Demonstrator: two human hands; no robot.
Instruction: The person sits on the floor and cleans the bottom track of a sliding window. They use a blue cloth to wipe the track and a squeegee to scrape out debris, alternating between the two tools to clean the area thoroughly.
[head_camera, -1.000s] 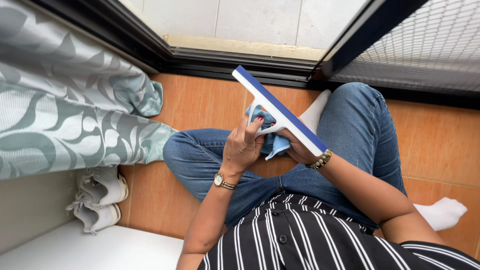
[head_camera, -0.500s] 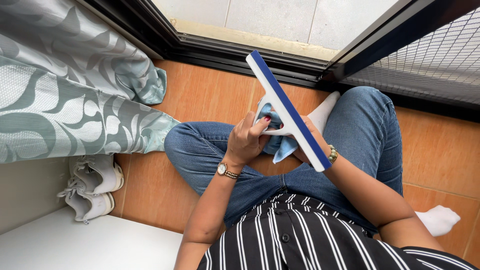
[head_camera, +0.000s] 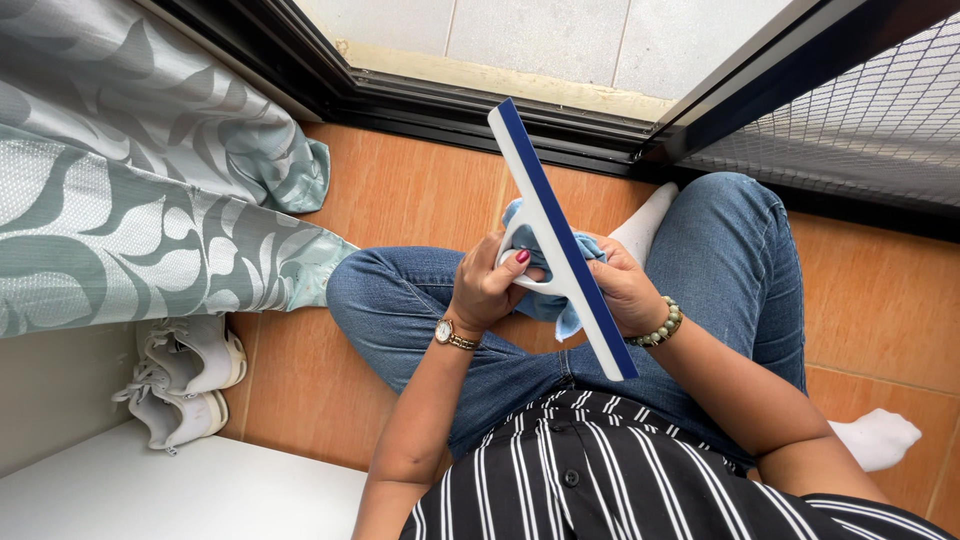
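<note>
A person sits cross-legged on an orange tiled floor (head_camera: 880, 290), close to the black sliding-door track (head_camera: 470, 110) that runs along the floor's far edge. Both hands meet over the lap, around a white plastic squeegee with a dark blue rubber blade (head_camera: 560, 240). The squeegee slants from its upper end near the door track down to its lower end above the right thigh, blade edge turned to the right.

The left hand (head_camera: 487, 290), with a gold wristwatch, is closed around the squeegee's white handle where it joins the blade bar, a red-painted thumbnail pressed on the handle. The right hand (head_camera: 628, 290), wearing a green bead bracelet, is closed on a light blue cleaning cloth (head_camera: 560, 310) bunched behind and beneath the blade; the cloth touches the blade's underside and pokes out above and below it.

The wiping looks to be in progress: the cloth sits at the middle of the blade, and whether the upper and lower stretches are already clean cannot be told. No drips or dirt show on the blade.

At the floor's left edge hangs a grey-green leaf-patterned curtain (head_camera: 130, 200), its hem pooled on the tiles, and 2 white sneakers (head_camera: 185, 385) stand just below it beside a white ledge (head_camera: 180, 490). A wire mesh screen (head_camera: 850, 110) fills the upper right corner.
</note>
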